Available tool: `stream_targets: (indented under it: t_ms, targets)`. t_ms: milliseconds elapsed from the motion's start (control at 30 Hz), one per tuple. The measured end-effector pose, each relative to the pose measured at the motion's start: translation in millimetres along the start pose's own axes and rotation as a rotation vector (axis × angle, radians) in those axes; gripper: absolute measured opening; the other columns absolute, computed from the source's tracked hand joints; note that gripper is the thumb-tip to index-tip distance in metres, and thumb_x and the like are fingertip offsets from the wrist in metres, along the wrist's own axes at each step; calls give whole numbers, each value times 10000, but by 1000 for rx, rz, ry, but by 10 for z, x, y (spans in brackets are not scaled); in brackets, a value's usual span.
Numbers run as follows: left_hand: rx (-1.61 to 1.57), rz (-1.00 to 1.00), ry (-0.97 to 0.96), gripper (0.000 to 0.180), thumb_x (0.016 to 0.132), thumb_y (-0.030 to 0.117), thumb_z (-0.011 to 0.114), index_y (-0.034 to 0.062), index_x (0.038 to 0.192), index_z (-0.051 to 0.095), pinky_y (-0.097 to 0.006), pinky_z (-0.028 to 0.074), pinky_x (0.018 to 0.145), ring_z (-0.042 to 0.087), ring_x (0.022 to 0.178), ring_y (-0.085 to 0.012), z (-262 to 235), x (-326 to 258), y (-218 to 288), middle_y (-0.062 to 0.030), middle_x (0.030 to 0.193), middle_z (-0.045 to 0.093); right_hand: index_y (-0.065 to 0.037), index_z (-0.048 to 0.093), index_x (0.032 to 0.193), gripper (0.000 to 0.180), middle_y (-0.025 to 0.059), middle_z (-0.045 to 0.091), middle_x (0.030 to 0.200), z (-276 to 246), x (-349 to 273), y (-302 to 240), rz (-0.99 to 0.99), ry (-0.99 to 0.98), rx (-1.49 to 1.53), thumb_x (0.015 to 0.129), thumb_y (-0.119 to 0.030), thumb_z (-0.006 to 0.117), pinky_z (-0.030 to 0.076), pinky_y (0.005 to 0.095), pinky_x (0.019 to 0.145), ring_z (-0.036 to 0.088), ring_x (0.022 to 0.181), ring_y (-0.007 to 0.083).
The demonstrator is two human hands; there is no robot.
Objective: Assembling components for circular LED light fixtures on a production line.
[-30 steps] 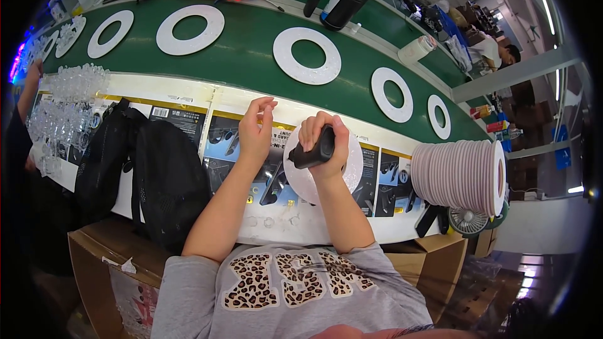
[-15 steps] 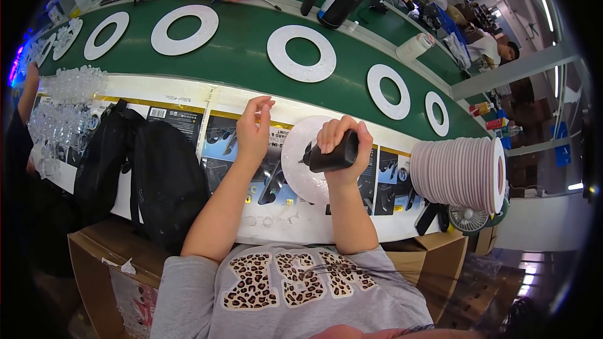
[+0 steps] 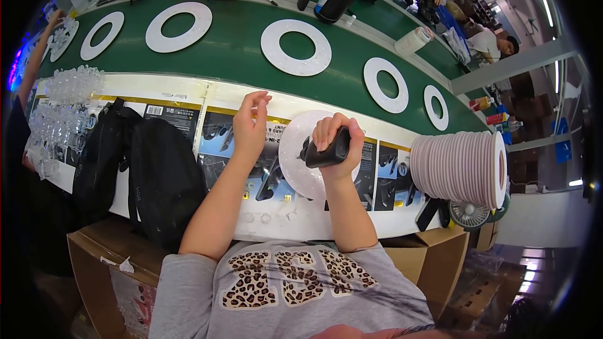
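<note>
My right hand [image 3: 340, 144] is wrapped round a black squeeze bottle [image 3: 328, 149], tilted with its dark nozzle pointing left. Beneath the bottle lies a round white ring or disc [image 3: 294, 176] on the printed cardboard; my hand and the bottle cover its middle, so I cannot tell whether it has a hole. Just left of the disc, my left hand [image 3: 250, 125] is raised over the cardboard, fingers loosely bent and thumb apart, with nothing in it.
White rings [image 3: 296, 48] lie spaced along the green belt [image 3: 235, 44]. To the right stands a stack of white rings [image 3: 455, 166] beside a small fan [image 3: 469, 213]. A black bag [image 3: 164, 182] and clear plastic pieces [image 3: 59, 122] sit left. Another person's arm [image 3: 39, 56] reaches in there.
The view has shifted slightly, so the belt and rings sit a little higher. Both my hands keep nearly the same pose over the disc. The other person's hand at far left has moved farther away.
</note>
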State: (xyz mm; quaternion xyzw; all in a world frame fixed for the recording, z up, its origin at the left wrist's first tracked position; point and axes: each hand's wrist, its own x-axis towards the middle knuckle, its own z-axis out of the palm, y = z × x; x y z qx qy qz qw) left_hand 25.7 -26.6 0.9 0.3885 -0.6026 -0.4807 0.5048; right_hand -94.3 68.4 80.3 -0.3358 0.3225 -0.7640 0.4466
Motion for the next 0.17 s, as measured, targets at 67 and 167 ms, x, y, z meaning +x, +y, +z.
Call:
stream_targets:
  t_ms: [67,167]
  targets:
    - [1,7,1,202,937,134,470,14,1070,562,-280,471,782,624,933,-181,5,-2,1,-109,971,654,-66,396,602,446,38,376,503,-10,-3,-2,-1,-3,1,928,-364,334,330,252,505,374,475,131]
    - [-11,0,-3,201,937,134,468,16,1069,564,-278,470,785,623,935,-181,12,-3,8,-107,971,654,-65,398,608,448,38,377,501,-24,-5,-3,7,-8,15,928,-370,331,332,254,506,373,475,132]
